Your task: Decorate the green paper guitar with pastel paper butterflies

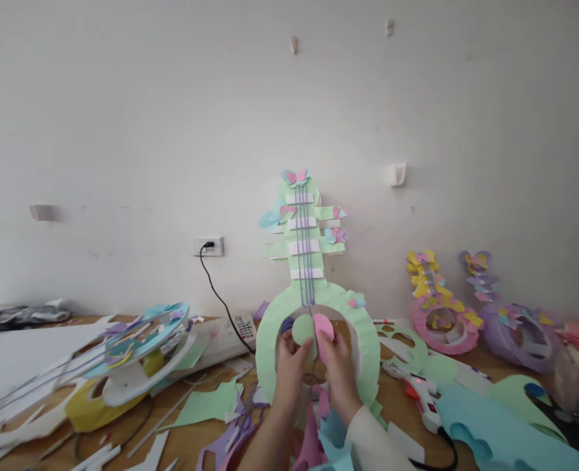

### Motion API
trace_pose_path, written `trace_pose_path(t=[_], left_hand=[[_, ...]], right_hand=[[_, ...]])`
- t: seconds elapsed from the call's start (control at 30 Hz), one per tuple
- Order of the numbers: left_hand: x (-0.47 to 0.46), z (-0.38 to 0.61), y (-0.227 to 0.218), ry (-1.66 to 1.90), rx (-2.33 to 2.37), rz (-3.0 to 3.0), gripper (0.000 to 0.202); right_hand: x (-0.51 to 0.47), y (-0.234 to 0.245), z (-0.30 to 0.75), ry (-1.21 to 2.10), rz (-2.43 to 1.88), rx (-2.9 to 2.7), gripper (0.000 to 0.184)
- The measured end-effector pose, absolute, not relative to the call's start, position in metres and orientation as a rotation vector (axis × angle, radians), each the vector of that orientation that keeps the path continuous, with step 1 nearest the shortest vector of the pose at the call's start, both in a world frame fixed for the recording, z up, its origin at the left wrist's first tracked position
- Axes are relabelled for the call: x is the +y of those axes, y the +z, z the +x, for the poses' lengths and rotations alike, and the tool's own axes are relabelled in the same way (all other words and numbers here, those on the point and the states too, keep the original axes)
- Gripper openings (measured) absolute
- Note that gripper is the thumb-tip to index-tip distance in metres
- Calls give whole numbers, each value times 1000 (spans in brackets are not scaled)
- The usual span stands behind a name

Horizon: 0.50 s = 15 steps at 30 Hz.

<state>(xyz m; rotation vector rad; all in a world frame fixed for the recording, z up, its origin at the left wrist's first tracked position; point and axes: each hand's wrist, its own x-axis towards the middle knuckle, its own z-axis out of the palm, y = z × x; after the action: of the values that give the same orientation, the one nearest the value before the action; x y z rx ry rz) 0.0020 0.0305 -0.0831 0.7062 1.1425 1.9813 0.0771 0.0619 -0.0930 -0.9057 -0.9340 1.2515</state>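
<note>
A light-green paper guitar [272, 327] with a ring-shaped body stands upright in front of me. Purple strings [305, 261] run down its neck over white paper strips. My left hand [292, 360] pinches a green paper circle [303, 328] inside the ring's opening. Close beside it, my right hand [337, 369] has its fingers closed on a pink paper circle [324, 324]. The two circles sit side by side at the purple strings; whether they touch is hard to see. Paper butterflies [296, 176] decorate the head and the pegs.
A hot glue gun [424, 396] with a red light lies at right, beside blue paper [495, 418]. Smaller pink [453, 333] and purple [515, 333] paper guitars stand behind. At left lies a blue-and-yellow paper instrument [137, 360]. Paper scraps cover the wooden table.
</note>
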Motion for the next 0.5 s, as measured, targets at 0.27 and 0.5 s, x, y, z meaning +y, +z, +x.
trace_pose_path(t=[0.27,0.5], left_hand=[[27,0,-83,1932,1157,745,35],[26,-1,-84,1901,1187,752,33]], right_hand=[[61,-89,75,1230,-889,-937,47],[63,-91,77,1241,-891,-935,45]])
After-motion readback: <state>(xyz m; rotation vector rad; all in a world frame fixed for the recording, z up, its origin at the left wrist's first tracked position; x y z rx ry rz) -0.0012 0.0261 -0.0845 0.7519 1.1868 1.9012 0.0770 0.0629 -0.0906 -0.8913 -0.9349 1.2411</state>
